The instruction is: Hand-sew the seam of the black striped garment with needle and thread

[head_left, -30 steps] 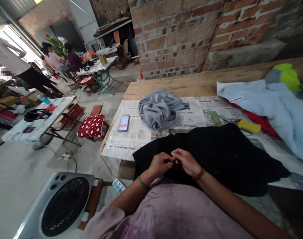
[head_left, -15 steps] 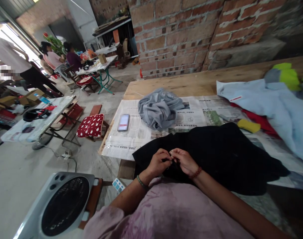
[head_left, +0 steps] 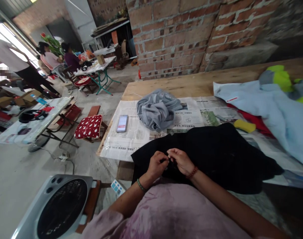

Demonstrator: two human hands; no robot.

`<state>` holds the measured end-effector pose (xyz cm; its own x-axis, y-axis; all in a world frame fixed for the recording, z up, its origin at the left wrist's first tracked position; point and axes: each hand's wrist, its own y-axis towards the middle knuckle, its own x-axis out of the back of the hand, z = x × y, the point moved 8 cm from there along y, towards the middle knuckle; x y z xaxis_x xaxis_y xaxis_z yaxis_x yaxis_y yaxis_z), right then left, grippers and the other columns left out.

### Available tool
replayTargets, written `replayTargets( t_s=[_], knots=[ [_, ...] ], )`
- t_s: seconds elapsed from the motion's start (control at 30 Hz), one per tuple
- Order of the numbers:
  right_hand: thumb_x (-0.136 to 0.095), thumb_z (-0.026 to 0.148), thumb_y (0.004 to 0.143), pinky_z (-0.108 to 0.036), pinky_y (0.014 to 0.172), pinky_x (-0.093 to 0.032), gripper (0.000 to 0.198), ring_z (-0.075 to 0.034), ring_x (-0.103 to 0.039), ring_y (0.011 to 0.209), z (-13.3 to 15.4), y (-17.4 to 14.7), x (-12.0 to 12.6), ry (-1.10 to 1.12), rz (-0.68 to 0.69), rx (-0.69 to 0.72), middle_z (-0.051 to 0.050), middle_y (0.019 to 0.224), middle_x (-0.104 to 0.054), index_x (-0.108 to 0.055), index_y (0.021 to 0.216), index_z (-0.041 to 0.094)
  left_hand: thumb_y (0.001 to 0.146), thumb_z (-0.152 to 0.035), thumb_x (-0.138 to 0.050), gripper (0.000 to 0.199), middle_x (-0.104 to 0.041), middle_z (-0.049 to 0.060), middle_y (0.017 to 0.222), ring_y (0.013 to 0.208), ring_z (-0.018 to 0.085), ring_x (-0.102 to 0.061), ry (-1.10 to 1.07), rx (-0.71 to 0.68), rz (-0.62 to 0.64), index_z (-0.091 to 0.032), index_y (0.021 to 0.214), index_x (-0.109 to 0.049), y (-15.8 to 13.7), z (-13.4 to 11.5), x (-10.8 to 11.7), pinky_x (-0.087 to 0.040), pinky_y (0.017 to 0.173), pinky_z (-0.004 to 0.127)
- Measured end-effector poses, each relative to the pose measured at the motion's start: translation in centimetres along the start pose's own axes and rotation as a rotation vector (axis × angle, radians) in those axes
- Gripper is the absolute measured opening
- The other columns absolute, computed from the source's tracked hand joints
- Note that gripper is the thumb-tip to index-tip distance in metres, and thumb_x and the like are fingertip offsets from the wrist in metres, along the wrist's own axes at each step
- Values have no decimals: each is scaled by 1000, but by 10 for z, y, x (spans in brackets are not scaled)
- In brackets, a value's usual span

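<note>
While the black cloth (head_left: pixel 216 142) lies spread on the near side of the bench (head_left: pixel 191 84), directly under the fingers and stretching away to their right, both hands meet close together over its left part. Fingers of the left hand (head_left: pixel 156 165) are curled closed on a bit of the black cloth; those of the right hand (head_left: pixel 182 162) are pinched together just beside them, around something too small to make out.

Just beyond the fingers, a crumpled grey cloth (head_left: pixel 157 111) sits on newspaper (head_left: pixel 139 134). A phone (head_left: pixel 122 123) lies left of it, farther out to the left of the fingers. Well to their right, past the black cloth, are a yellow block (head_left: pixel 245 126), a red cloth (head_left: pixel 254 123) and a pale blue cloth (head_left: pixel 271 109). Off the bench, far left of the fingers, stands a stool with a red patterned cushion (head_left: pixel 89 126); nearer, low on that side, is a grey appliance (head_left: pixel 63 205) with a round dark grille.
</note>
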<state>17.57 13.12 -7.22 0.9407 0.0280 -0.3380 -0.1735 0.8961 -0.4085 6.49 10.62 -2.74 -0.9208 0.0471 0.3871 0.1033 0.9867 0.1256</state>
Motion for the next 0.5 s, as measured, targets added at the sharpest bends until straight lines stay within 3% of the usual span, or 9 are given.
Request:
replayTargets(
  t_s=[0.13, 0.27, 0.5],
  knots=[
    [-77, 28, 47, -19, 46, -33, 31, -5, -46, 46, -4, -8, 2, 94, 56, -86, 3, 60, -57, -59, 68, 15, 71, -9, -55, 10, -55, -1, 69, 66, 10, -51, 73, -8, -1, -16, 72, -62, -1, 2, -3, -42, 63, 21],
    [-75, 29, 50, -19, 45, -34, 27, -5, -47, 45, -4, -13, 8, 108, 65, -95, 3, 58, -56, -57, 66, 16, 71, -8, -54, 12, -57, 0, 72, 69, 10, -53, 78, -89, 27, -17, 73, -62, 0, -7, -10, -43, 64, 21],
    [-64, 28, 58, -20, 43, -29, 15, -5, -42, 42, 9, -10, 11, -165, 7, 106, 6, 52, -52, -54, 61, 17, 68, -6, -57, 12, -55, 2, 79, 74, 11, -55, 97, -103, 10, -17, 67, -63, 5, -15, -11, -45, 68, 22]
  ],
)
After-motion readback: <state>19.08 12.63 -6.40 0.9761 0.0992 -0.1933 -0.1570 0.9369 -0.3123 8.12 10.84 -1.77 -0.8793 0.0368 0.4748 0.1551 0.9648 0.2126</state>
